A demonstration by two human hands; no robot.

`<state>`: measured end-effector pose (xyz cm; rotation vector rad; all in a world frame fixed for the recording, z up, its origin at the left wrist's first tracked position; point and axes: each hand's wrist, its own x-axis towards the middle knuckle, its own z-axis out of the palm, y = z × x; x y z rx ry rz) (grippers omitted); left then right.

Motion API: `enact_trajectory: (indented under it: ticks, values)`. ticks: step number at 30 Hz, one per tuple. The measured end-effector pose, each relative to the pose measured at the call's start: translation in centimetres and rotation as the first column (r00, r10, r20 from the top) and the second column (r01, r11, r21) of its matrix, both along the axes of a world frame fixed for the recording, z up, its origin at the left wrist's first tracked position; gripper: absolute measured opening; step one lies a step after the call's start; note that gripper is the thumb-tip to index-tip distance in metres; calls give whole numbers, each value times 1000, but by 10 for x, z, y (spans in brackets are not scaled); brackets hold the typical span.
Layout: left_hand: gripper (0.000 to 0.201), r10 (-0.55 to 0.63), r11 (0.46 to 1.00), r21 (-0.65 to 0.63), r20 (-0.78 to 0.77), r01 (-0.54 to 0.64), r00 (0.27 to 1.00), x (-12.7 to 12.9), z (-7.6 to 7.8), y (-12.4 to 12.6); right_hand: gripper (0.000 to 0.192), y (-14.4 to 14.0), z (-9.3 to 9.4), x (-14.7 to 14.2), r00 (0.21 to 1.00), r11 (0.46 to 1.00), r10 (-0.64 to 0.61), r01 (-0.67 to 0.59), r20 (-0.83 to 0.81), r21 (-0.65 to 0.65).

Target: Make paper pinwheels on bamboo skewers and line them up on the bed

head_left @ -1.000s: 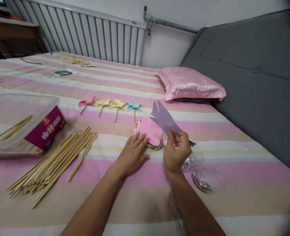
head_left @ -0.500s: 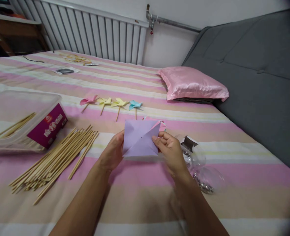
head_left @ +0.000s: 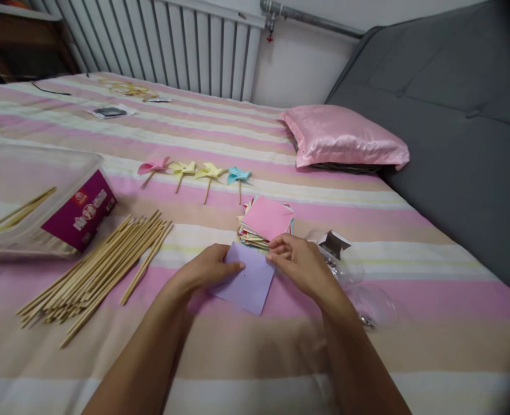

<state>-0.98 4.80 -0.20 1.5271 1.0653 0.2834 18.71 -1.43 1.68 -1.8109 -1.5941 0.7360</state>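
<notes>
A square of purple paper (head_left: 250,282), with a tiny dark dot near its middle, is held low over the bedspread. My left hand (head_left: 207,266) grips its left side, thumb on top and fingers underneath. At the upper right corner my right hand (head_left: 300,265) pinches the sheet between thumb and fingers. Just beyond lies a stack of coloured paper squares (head_left: 268,218), a pink one on top, its right edge partly behind my right hand. Four-bladed paper pinwheels on sticks lie farther back: a pink one (head_left: 153,166), two yellow ones including (head_left: 210,171), and a blue one (head_left: 238,175).
Wooden sticks (head_left: 103,271) lie in a pile at left, beside a clear plastic box (head_left: 77,213) with a purple label. Right of my right hand are a small open box (head_left: 335,245) and clear containers (head_left: 373,305) with metal bits. A pink pillow (head_left: 345,135) lies by the grey headboard (head_left: 445,98).
The purple paper has been lowered toward me and turned so its corners point differently. My left thumb has come onto its face. The paper stack behind it now shows.
</notes>
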Motion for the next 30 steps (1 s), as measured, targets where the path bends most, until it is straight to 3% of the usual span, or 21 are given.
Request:
enact_trajectory:
  ticks: [4, 7, 11, 13, 20, 23, 25, 27, 30]
  values:
    - [37, 100, 976, 214, -265, -42, 959, -10, 4, 9, 11, 0, 2, -5, 992, 995, -82, 75, 101, 72]
    - [35, 154, 960, 274, -358, -54, 921, -16, 5, 13, 10, -2, 4, -10, 995, 999, -33, 30, 91, 35]
    - [32, -51, 989, 111, -361, 97, 931, -19, 2, 9, 8, -6, 5, -15, 971, 971, 208, -192, 114, -143]
    - [31, -154, 984, 35, -336, 176, 929, -19, 0, 7, 8, -7, 5, -17, 953, 950, 267, -237, 140, -202]
    - [32, -311, 946, -189, -316, 262, 896, -20, 3, -2, 17, -6, 4, -21, 927, 901, 368, -335, 76, -275]
    - [36, -324, 942, -194, -313, 274, 893, -21, 10, -3, 17, -2, -1, -20, 900, 849, 435, -414, -10, -328]
    - [37, -294, 956, -108, -269, 274, 917, -20, 15, -2, 18, 2, -8, -18, 880, 820, 470, -464, -69, -336]
    - [33, -259, 966, -23, -129, 258, 957, -14, 16, -3, 18, 6, -17, -17, 860, 796, 495, -506, -123, -331]
    - [18, -142, 987, -52, 170, 153, 975, 2, 9, -5, 16, 11, -28, -15, 842, 775, 500, -540, -205, -328]
